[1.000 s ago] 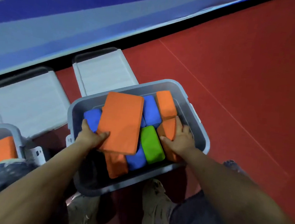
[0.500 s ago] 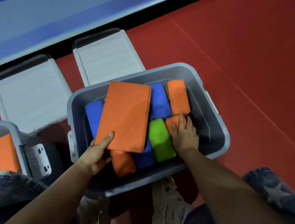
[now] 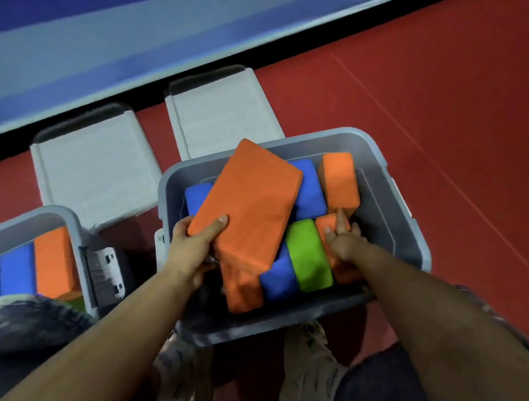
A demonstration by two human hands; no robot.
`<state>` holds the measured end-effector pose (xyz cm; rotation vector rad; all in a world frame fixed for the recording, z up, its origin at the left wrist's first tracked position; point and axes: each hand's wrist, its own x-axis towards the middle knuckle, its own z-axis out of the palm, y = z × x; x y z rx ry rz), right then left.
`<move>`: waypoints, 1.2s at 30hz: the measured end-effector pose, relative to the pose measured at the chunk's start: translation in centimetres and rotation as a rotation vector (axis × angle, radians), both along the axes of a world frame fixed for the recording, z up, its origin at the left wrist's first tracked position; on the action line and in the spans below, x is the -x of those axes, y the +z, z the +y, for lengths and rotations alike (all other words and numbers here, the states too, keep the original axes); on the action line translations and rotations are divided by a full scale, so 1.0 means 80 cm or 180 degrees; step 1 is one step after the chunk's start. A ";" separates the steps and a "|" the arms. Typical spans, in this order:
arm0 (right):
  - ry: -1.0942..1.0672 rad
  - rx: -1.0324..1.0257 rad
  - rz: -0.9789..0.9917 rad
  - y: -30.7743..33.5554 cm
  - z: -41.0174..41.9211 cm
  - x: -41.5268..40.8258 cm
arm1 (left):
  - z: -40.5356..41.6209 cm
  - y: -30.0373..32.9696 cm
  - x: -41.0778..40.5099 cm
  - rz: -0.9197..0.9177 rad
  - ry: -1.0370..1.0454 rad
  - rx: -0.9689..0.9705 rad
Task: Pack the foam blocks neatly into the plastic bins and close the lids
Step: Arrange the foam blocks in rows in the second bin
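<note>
A grey plastic bin (image 3: pixel 405 225) stands on the floor before me, filled with orange, blue and green foam blocks. My left hand (image 3: pixel 190 248) grips the near corner of a large flat orange block (image 3: pixel 250 202), which is tilted above the others. My right hand (image 3: pixel 344 242) reaches into the bin's right side, its fingers around a small orange block (image 3: pixel 329 227) beside the green block (image 3: pixel 308 255). A second grey bin (image 3: pixel 71 231) at the left holds blue and orange blocks. Two white lids, one (image 3: pixel 96 166) at the left and another (image 3: pixel 223 113) behind the bin, lie flat on the floor.
The red floor (image 3: pixel 457 105) stretches away to the right. A blue and pale wall panel (image 3: pixel 112 27) runs along the back. My knees and shoes (image 3: pixel 308 380) sit just under the near bin edge.
The large orange block has been lifted and turned clockwise, with my left hand now gripping its corner. My right hand has curled around the small orange block.
</note>
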<state>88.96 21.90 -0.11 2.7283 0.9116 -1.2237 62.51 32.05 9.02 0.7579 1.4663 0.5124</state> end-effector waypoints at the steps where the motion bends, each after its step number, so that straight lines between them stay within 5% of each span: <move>1: 0.0135 0.0229 0.0029 0.015 0.002 0.003 | 0.006 0.018 0.006 -0.0007 0.0096 -0.0154; 7: 0.2000 0.0999 0.0107 0.120 0.011 0.084 | 0.037 0.134 0.079 0.0694 -0.0257 -0.1369; 13: 0.2928 0.0926 -0.0116 0.188 0.026 0.181 | 0.027 0.188 0.143 0.1308 -0.0607 -0.1550; 23: 0.4166 0.0415 -0.0668 0.104 0.011 0.254 | 0.029 0.172 0.148 0.2087 -0.1220 -0.1374; 36: 0.3535 0.0407 -0.0353 0.046 -0.003 0.219 | 0.055 0.154 0.100 0.2397 -0.1893 -0.1122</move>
